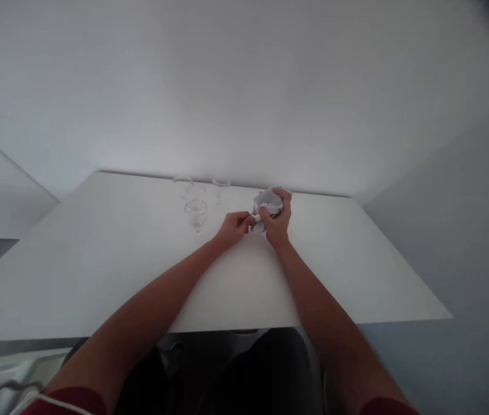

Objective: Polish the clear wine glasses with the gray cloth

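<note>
Both hands at far counter [97, 271] edge: right hand [278, 222] wrapped around white cloth [267, 202] bunched over a glass, left hand [234, 225] pinching its base. Wiping apparently midway. Three other glasses [195, 212] just left, untouched now.

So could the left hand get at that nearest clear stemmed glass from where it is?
Probably yes: the left hand sits just right of the nearest clear stemmed glass, with bare white table between them, though its fingers are pinching something.
</note>
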Motion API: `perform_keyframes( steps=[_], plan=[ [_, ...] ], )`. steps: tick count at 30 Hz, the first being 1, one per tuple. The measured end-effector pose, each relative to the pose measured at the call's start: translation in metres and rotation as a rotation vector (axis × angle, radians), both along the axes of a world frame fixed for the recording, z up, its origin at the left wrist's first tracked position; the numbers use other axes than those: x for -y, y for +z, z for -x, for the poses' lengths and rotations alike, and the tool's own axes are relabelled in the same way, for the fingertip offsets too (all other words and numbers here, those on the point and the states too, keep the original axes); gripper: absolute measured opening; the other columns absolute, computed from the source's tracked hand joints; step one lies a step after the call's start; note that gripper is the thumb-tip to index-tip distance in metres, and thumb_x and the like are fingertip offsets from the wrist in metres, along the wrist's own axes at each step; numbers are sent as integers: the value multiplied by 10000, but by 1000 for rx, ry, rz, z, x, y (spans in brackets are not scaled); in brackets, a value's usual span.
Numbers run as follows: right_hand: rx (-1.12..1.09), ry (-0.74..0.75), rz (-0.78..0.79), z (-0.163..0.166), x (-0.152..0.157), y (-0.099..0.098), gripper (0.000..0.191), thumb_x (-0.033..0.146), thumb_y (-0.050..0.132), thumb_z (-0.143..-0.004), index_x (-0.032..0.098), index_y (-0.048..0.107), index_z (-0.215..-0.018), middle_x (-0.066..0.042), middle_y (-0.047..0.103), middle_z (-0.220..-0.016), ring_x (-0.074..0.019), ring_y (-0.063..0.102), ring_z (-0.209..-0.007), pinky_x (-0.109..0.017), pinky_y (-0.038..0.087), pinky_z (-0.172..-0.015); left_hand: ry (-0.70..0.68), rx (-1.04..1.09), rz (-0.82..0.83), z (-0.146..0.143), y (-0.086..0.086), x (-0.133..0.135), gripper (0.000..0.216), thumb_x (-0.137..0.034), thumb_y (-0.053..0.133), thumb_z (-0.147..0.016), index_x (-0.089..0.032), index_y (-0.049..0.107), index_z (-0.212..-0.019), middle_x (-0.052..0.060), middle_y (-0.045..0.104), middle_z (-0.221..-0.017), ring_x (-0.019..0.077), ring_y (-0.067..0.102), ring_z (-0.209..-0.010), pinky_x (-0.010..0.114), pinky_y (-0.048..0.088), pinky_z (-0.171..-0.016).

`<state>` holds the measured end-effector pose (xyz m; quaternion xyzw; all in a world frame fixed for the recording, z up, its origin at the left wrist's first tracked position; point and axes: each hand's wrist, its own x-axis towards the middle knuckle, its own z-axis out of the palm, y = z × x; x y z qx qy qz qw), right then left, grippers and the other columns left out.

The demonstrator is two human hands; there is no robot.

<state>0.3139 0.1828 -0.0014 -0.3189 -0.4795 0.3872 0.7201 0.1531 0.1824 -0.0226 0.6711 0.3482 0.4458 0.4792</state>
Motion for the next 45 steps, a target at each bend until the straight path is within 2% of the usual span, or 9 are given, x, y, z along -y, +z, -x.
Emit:
perform_keyframes(
  steps=[4, 8, 11, 16, 20, 25, 34, 41, 45],
  plan=[
    [-245, 282, 154, 1, -3, 1, 484, 574, 780, -827, 304, 658, -1210, -51, 746, -1214, -230, 725, -1131, -377, 641, -897, -216, 56, 195, 1, -2, -1, 578, -706, 638, -903, -182, 563, -672, -31, 553, -503, 67, 451, -356, 200, 334, -368],
    [-330, 511, 269, 0, -5, 0, 677, 826, 621, -846, 247, 687, -1189, -93, 775, -1160, -270, 735, -1128, -403, 664, -851, -255, 186, 294, 1, -1, -4, 640, -770, 761, -784, -161, 596, -678, -25, 549, -538, 100, 545, -432, 229, 469, -412],
    [-244, 508, 235, 7, 0, 2, 723, 852, 658, -816, 254, 668, -1221, -117, 761, -1230, -297, 716, -1197, -403, 662, -842, -245, 265, 331, 2, 1, -3, 652, -759, 821, -734, -143, 620, -672, -10, 552, -581, 115, 581, -499, 241, 524, -434],
    [-136, 280, 19, -1, 7, 5, 721, 508, 954, -697, 356, 614, -1314, -67, 692, -1336, -269, 682, -1238, -368, 638, -890, -441, 366, 597, 7, 6, 1, 555, -631, 874, -752, -152, 599, -689, -38, 461, -611, 114, 554, -528, 213, 474, -378],
    [-223, 460, -23, -18, 4, -4, 719, 675, 904, -661, 391, 640, -1266, -29, 694, -1073, -239, 694, -984, -386, 639, -780, -683, 231, 696, 13, 8, 4, 523, -556, 867, -802, -153, 572, -647, -30, 451, -621, 111, 540, -535, 215, 482, -384],
    [-296, 586, 64, -9, 3, -1, 738, 927, 636, -743, 340, 685, -1188, -41, 650, -924, -227, 637, -819, -407, 615, -729, -563, 299, 548, 13, 8, 3, 514, -563, 846, -826, -150, 588, -662, -33, 459, -619, 79, 465, -508, 216, 516, -420],
    [-195, 644, 234, -3, 9, 9, 765, 920, 491, -861, 308, 704, -1267, -63, 699, -938, -257, 674, -862, -468, 616, -801, -632, 384, 657, 17, 15, 5, 513, -480, 894, -772, -173, 505, -640, -50, 392, -664, 54, 388, -498, 179, 442, -352],
    [-164, 515, 73, 4, 17, 21, 692, 847, 562, -893, 323, 656, -1335, -85, 710, -1298, -278, 706, -1178, -494, 613, -1022, -512, 486, 567, 12, 14, -1, 517, -555, 888, -763, -169, 552, -685, -52, 388, -661, 60, 400, -512, 200, 527, -395],
    [-66, 440, 56, 10, 18, 19, 732, 845, 645, -853, 334, 623, -1377, -105, 669, -1445, -313, 680, -1296, -480, 646, -984, -451, 512, 536, 8, 13, -2, 561, -596, 916, -721, -170, 550, -698, -52, 406, -664, 64, 446, -542, 209, 580, -457]
  ],
)
